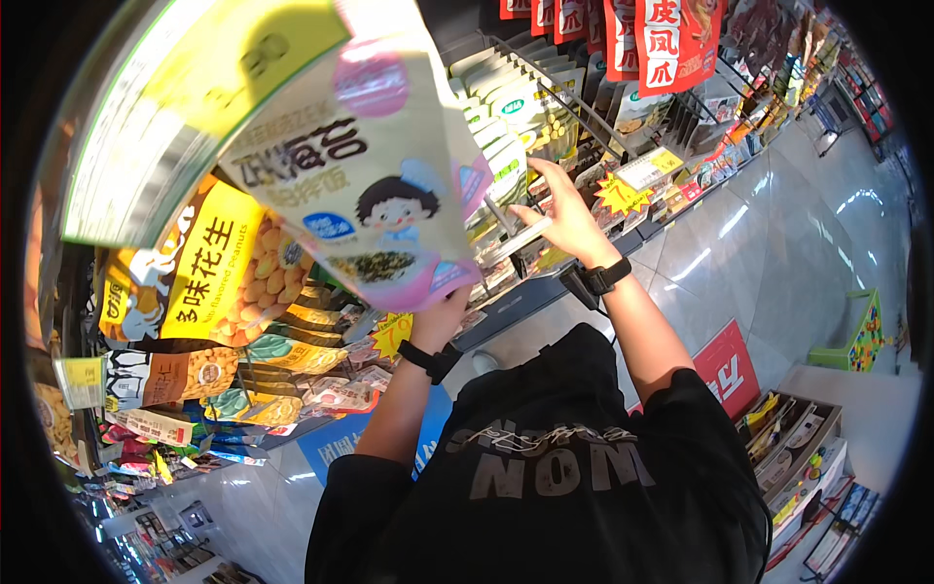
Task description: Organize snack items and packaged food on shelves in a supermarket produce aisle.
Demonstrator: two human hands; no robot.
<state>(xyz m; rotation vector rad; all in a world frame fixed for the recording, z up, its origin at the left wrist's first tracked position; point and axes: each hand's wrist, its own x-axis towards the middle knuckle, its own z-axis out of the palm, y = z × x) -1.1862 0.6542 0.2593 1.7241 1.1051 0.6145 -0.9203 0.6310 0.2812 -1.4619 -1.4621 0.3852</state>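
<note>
My left hand (pixel 444 318) is raised at the bottom edge of a large pale seaweed snack bag (pixel 328 186) with a cartoon child and pink trim. The bag hides its fingers, so whether it grips the bag does not show. To the right, my right hand (pixel 573 219) reaches toward hanging green-and-white snack packets (pixel 507 164), thumb and fingers spread. Its thumb is close to a clear price-tag holder (pixel 514 244) at a peg's end. Black bands with small devices circle both wrists.
A big yellow-green price tag (pixel 204 95) looms at upper left. Yellow peanut bags (pixel 211 270) hang below it. Red snack bags (pixel 675 44) hang at upper right, above a metal peg and another price tag (pixel 649 169). Tiled floor (pixel 759 219) runs along the shelf; a green toy table (pixel 850 336) stands farther right.
</note>
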